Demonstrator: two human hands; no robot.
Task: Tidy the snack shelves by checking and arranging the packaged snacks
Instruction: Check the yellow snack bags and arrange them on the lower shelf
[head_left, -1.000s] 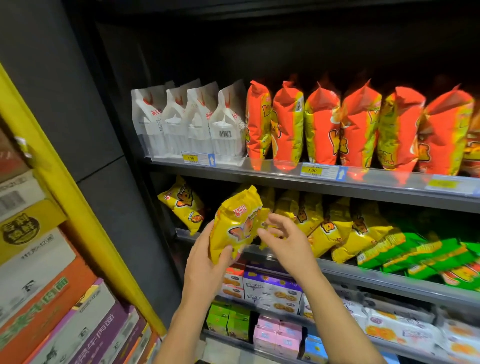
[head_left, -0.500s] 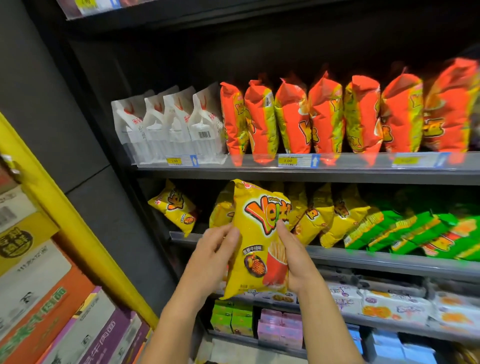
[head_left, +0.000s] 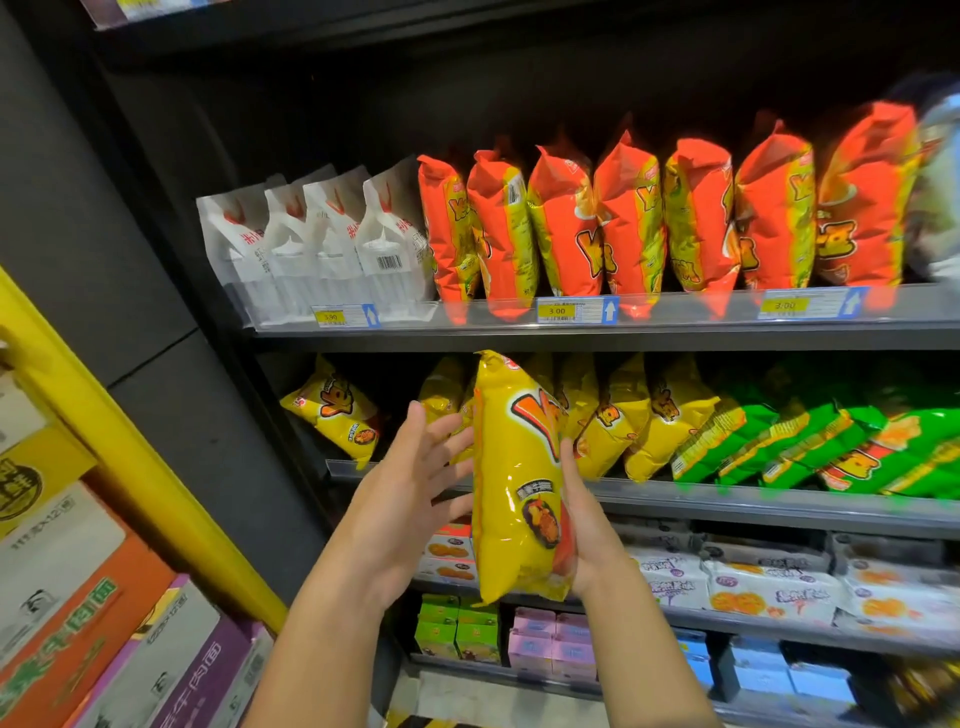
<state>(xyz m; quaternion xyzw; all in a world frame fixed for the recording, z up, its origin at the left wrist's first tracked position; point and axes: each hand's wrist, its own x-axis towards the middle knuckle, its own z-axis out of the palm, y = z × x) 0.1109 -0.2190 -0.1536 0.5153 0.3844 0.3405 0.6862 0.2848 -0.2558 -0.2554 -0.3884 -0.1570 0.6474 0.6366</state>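
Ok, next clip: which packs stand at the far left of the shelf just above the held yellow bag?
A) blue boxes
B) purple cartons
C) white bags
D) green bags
C: the white bags stand at the left end of that shelf, next to the orange bags, above the yellow bag.

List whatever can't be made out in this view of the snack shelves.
Head view only:
- Pale item at the upper shelf's right end: motion-blurred and cut off by the frame edge.
- Right price tag: blurred, small print unreadable.
- Right hand: most fingers hidden behind the yellow bag.
- Bottom-right corner packs: dark and blurred.
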